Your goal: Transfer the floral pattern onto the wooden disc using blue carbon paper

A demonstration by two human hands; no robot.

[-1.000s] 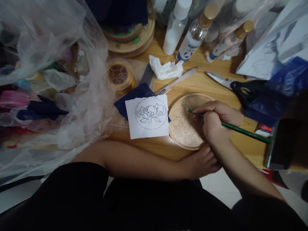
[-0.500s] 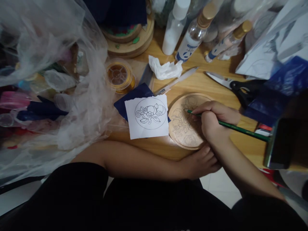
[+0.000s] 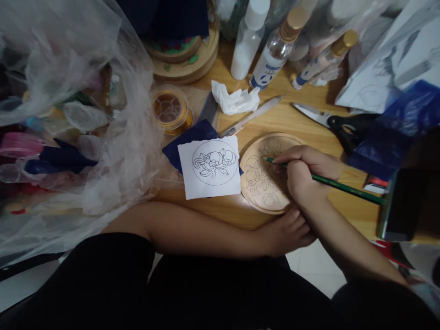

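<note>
A green pencil is pinched in my right hand, its tip resting on a round wooden plate. Fine flower outlines cover the plate's face, and my hand hides its right part. Along the plate's lower rim my left hand curls against the edge, its fingertips partly behind my right wrist. Just left of the plate lies a white paper with a round flower drawing in black lines. Dark blue cloth sticks out from under the paper.
Scissors, a pen and a crumpled tissue lie beyond the plate. Bottles stand at the back. A spool of golden thread sits beside a large clear plastic bag. A dark phone-like object is at right.
The pencil tip has shifted very slightly on the plate. Both hands, the plate and the paper otherwise keep their places.
</note>
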